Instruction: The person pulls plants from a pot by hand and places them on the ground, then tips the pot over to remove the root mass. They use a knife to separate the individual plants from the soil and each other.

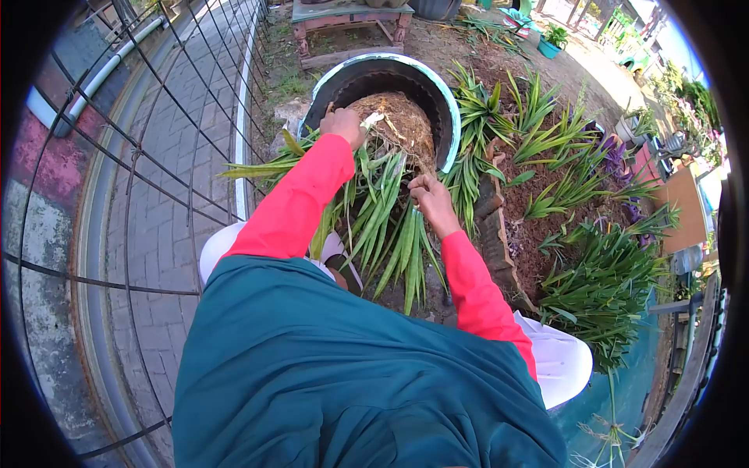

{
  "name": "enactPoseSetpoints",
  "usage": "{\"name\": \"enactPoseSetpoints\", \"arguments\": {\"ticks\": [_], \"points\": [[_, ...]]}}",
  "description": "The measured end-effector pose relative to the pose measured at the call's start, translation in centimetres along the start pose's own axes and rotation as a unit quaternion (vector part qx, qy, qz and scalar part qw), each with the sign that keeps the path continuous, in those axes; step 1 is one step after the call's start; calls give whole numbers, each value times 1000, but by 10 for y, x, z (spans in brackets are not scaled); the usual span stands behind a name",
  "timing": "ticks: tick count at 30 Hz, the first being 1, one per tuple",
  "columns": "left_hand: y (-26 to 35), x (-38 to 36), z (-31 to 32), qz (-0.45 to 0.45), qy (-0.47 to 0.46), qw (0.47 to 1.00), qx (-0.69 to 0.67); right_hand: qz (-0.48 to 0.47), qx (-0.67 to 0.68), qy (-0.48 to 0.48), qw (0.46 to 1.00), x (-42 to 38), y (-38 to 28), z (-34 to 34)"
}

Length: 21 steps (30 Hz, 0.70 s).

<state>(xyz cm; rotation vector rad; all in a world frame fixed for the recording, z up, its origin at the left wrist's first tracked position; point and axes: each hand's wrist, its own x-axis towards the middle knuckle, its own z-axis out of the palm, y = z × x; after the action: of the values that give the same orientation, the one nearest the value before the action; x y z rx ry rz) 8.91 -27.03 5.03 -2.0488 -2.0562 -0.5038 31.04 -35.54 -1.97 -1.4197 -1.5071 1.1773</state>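
A round black planter [427,79] with a pale blue rim stands in front of me, holding a brown, fibrous root mass [398,117]. Long green strap-like leaves [382,204] spill over its near side toward my knees. My left hand [343,127] is closed at the upper left of the root mass, beside a pale stem [372,121]; what lies inside its fingers is hidden. Lower right, my right hand [431,203] pinches a brown strand of roots [426,165] near the rim.
A wire fence [191,140] runs along my left, with a paved path [160,226] behind it. To the right, a brick-edged bed [495,246] holds several leafy plants [601,273]. A worn wooden bench [351,31] stands beyond the planter. Loose rooted plants [612,429] lie at lower right.
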Motion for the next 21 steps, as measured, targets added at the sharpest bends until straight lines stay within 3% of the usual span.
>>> {"name": "enactPoseSetpoints", "arguments": {"ticks": [2,4,8,13,15,17,18,19,21], "points": [[-22,12,9,-52,-281,954,-90,-38,-24,-10,999,16,-20,12],[-34,12,38,-48,-275,956,-94,-96,-134,-39,986,28,-51,19],[-40,16,41,-68,-265,949,-154,-109,-157,-48,980,72,-66,34],[-49,37,54,-164,-306,909,-229,17,-80,-109,991,110,-58,50],[-57,45,68,-160,-310,905,-242,37,-68,-95,992,122,-49,56],[-65,49,89,-190,-315,880,-299,-43,-152,33,987,147,-23,69],[-67,51,103,-205,-321,856,-351,10,-68,0,998,151,-27,71],[-73,56,115,-205,-318,856,-352,8,-69,0,998,155,-32,72],[-73,51,115,-249,-333,796,-441,166,212,-55,962,163,-44,74]]}}
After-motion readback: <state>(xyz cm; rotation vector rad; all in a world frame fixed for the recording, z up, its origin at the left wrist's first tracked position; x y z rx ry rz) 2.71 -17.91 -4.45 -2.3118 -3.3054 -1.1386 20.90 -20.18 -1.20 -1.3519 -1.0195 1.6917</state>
